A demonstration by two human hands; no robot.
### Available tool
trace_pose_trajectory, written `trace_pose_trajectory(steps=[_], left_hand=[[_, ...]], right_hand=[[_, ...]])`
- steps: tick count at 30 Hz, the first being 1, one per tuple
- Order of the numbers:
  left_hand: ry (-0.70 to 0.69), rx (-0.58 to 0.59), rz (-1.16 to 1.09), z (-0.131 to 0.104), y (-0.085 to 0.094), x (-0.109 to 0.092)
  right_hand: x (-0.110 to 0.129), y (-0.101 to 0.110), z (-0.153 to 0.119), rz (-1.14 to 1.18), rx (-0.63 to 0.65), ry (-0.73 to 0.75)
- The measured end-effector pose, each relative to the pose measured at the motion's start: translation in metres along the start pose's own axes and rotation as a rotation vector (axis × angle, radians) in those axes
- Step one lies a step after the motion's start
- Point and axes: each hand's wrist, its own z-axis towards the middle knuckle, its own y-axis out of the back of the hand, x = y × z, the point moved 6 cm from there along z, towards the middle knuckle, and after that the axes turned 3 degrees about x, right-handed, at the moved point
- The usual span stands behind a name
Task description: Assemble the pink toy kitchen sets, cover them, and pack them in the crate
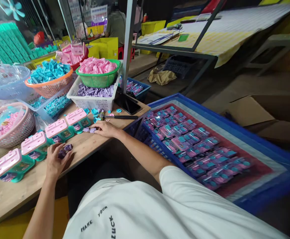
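My left hand (55,158) rests at the bench's front edge, its thumb and fingers curled round a few small purple plastic pieces (65,150). Further right, my right hand (106,128) lies low on the wood, fingertips on more purple plastic pieces (92,130); its fingers partly hide what they grip. A row of several pink-topped teal toy boxes (55,128) runs along the bench just beyond both hands. Purple parts show in their front openings. Past my right hand lies a black-handled hammer (120,117), with loose blue parts (95,113) near its head.
A phone (128,103) lies at the bench corner. Behind stand a white basket (92,101) of purple parts, a green basket (97,79) of pink parts and an orange basket (51,85) of blue parts. Right, a blue-rimmed crate (159,151) holds packed toys near a metal post (128,43).
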Motion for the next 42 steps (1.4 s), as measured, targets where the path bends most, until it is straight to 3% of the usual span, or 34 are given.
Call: trace_pose_trajectory(steps=[5,9,14,20,23,26,29,31,35,38,42], left_hand=[[-0.211,-0.133,0.144,0.000,0.009,-0.032],[-0.326,-0.108,0.067,0.014,0.002,-0.064],[-0.328,0.014,-0.022,0.052,-0.024,-0.093],[-0.304,0.268,-0.040,0.092,-0.061,-0.105],[-0.153,0.238,-0.189,0.117,-0.056,-0.094],[0.162,0.154,-0.545,0.145,-0.049,-0.067],[0.439,0.181,-0.829,0.167,-0.051,-0.043],[0.504,0.258,-0.799,0.180,-0.053,-0.031],[0.487,0.321,-0.451,0.201,-0.048,-0.008],[0.472,0.369,-0.345,0.213,-0.052,0.004],[0.554,0.472,-0.353,0.220,-0.067,0.020]], right_hand=[[0.005,0.000,-0.005,-0.052,-0.096,-0.011],[0.013,-0.003,-0.007,-0.192,-0.072,0.108],[0.020,-0.009,-0.006,-0.211,-0.027,0.105],[0.031,0.005,-0.001,0.037,-0.041,-0.032],[0.037,0.021,0.015,0.255,-0.065,-0.022],[0.039,0.038,0.044,0.435,-0.151,0.034],[0.033,0.049,0.082,0.410,-0.200,0.027],[0.029,0.054,0.109,0.270,-0.183,0.044],[0.028,0.053,0.152,-0.036,-0.020,0.175],[0.029,0.048,0.166,-0.172,0.088,0.271],[0.027,0.039,0.170,-0.265,0.115,0.362]])
